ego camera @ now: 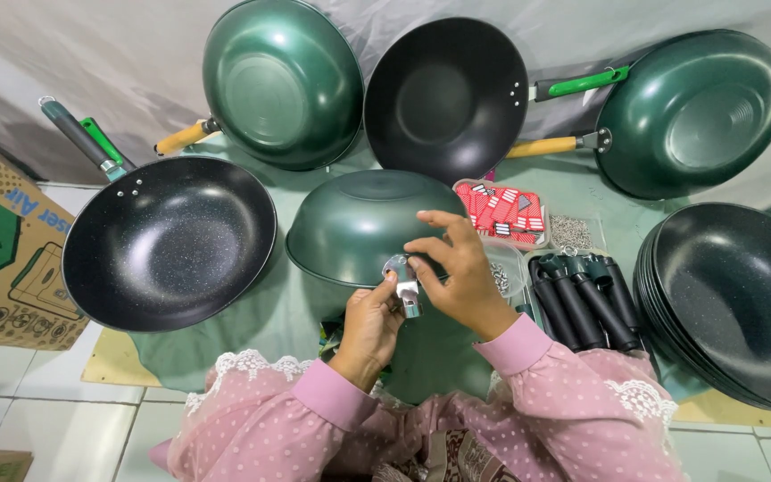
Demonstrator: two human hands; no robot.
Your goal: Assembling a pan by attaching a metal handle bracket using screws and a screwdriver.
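Observation:
A dark green wok (pixel 359 219) lies upside down in front of me, without a handle. Against its near rim sits a small silver metal bracket (pixel 403 278). My left hand (pixel 369 323) pinches the bracket from below. My right hand (pixel 457 268) rests on the wok's rim and grips the bracket from the right with thumb and fingers. Both wrists wear pink dotted sleeves with lace cuffs.
A black speckled wok with handle (pixel 167 241) lies at left. Two green woks (pixel 283 80) (pixel 693 112) and a black one (pixel 443 94) lean at the back. Stacked black woks (pixel 733 299) stand at right. Dark handles (pixel 582 299), a red-packet tray (pixel 503 212), small metal parts (pixel 571 230), a cardboard box (pixel 2 254).

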